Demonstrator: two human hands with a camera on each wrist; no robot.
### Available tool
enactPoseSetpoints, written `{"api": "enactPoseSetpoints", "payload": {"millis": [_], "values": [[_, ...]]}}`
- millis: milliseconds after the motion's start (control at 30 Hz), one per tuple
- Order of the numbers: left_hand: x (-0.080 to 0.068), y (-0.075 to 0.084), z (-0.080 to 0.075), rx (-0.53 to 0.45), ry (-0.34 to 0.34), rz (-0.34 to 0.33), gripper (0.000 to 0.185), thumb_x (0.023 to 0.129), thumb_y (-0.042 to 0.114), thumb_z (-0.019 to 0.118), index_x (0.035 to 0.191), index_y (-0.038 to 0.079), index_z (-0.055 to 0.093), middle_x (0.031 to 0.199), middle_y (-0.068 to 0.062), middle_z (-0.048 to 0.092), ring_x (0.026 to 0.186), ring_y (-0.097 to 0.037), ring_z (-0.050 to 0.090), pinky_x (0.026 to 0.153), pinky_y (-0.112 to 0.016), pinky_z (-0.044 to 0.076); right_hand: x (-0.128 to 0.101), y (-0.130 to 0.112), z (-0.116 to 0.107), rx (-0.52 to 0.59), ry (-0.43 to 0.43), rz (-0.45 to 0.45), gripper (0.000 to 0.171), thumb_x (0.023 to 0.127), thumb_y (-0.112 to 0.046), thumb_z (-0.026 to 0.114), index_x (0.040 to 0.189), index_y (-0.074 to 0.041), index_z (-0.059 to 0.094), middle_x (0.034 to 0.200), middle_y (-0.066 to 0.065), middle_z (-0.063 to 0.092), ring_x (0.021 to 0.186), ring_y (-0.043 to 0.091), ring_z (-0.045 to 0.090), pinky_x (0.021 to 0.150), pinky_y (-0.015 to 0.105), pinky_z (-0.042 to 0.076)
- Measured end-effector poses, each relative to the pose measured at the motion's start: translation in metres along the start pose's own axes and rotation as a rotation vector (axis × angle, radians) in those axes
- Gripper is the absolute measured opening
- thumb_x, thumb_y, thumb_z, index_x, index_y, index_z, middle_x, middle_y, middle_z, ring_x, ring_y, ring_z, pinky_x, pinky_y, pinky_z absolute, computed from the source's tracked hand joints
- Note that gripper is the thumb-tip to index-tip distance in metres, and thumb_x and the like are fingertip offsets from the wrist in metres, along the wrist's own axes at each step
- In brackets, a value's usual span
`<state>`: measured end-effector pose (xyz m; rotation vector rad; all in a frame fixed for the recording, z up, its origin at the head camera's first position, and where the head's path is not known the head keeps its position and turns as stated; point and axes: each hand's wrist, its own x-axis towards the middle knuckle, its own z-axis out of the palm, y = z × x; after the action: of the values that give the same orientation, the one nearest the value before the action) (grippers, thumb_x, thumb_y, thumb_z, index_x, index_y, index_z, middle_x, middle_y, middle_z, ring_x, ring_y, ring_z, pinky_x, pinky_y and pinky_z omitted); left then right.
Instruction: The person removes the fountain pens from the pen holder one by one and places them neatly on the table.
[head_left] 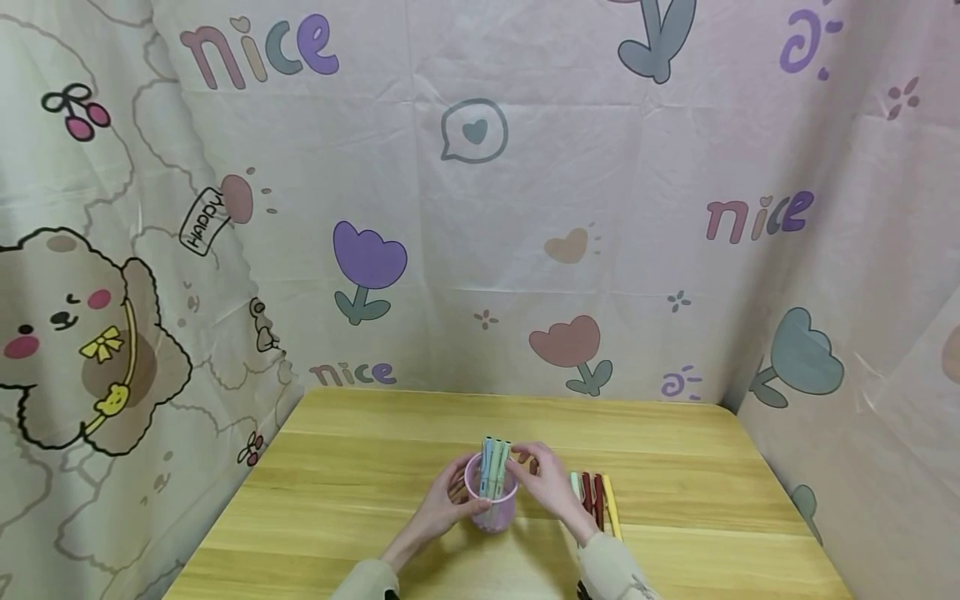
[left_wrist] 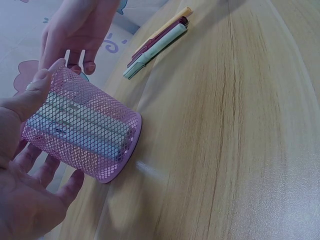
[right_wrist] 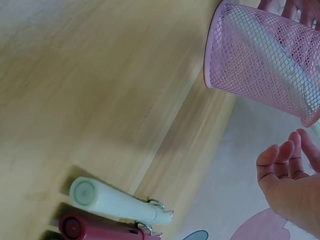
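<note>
A pink mesh pen holder (head_left: 497, 520) stands on the wooden table with several light blue and pale green pens (head_left: 492, 467) upright in it. My left hand (head_left: 441, 505) grips it from the left, thumb at the front of the rim and the other fingers around the far side. On the opposite side, my right hand (head_left: 551, 483) hovers by the rim, fingertips close to the pen tops. In the right wrist view that hand (right_wrist: 292, 175) has loosely bent fingers just past the rim, with nothing seen between them.
Right of the holder, partly behind the right forearm, lie a mint green pen (head_left: 575, 482), dark red pens (head_left: 599, 496) and a yellow pen (head_left: 612, 504), side by side. A printed cloth (head_left: 480, 250) hangs behind the table (head_left: 337, 467) and along both sides.
</note>
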<state>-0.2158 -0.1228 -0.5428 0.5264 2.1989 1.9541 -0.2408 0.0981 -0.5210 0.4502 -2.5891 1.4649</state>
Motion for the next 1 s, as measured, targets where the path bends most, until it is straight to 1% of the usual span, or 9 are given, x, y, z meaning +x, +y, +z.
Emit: {"api": "enactPoseSetpoints", "payload": {"millis": [167, 367, 600, 1000], "values": [[0.0001, 0.0002, -0.0001, -0.001, 0.002, -0.001, 0.081, 0.087, 0.014, 0.078, 0.153, 0.001, 0.033, 0.157, -0.029, 0.038, 0.144, -0.051, 0.037, 0.119, -0.066, 0.034, 0.0025, -0.0007, 0.0019, 0.014, -0.013, -0.001, 0.036, 0.093, -0.025, 0.07, 0.12, 0.0, 0.067, 0.098, 0.009, 0.064, 0.075, 0.016, 0.052, 0.057, 0.015, 0.044], [0.0001, -0.0005, 0.0001, -0.002, 0.003, -0.003, 0.081, 0.087, 0.014, 0.078, 0.153, 0.001, 0.033, 0.157, -0.03, 0.038, 0.144, -0.051, 0.037, 0.119, -0.066, 0.033, 0.0031, -0.001, 0.0038, -0.011, -0.016, -0.018, 0.033, 0.094, -0.024, 0.07, 0.116, 0.0, 0.067, 0.098, 0.009, 0.064, 0.074, 0.012, 0.05, 0.057, 0.016, 0.044], [-0.0001, 0.0, 0.0005, 0.005, 0.007, -0.001, 0.081, 0.087, 0.014, 0.078, 0.153, 0.0, 0.032, 0.157, -0.03, 0.037, 0.144, -0.052, 0.037, 0.119, -0.066, 0.033, 0.0044, -0.0014, 0.0065, -0.039, -0.019, -0.018, 0.031, 0.094, -0.026, 0.069, 0.114, -0.001, 0.067, 0.101, 0.009, 0.064, 0.076, 0.008, 0.05, 0.06, 0.016, 0.046], [-0.0006, 0.0008, 0.0005, 0.006, 0.005, 0.0, 0.081, 0.087, 0.014, 0.078, 0.153, 0.001, 0.032, 0.156, -0.03, 0.038, 0.144, -0.052, 0.037, 0.119, -0.066, 0.033, 0.0066, -0.0024, 0.0077, -0.02, 0.001, -0.001, 0.024, 0.093, -0.021, 0.07, 0.11, -0.004, 0.069, 0.099, 0.007, 0.063, 0.076, 0.011, 0.05, 0.059, 0.015, 0.045]]}}
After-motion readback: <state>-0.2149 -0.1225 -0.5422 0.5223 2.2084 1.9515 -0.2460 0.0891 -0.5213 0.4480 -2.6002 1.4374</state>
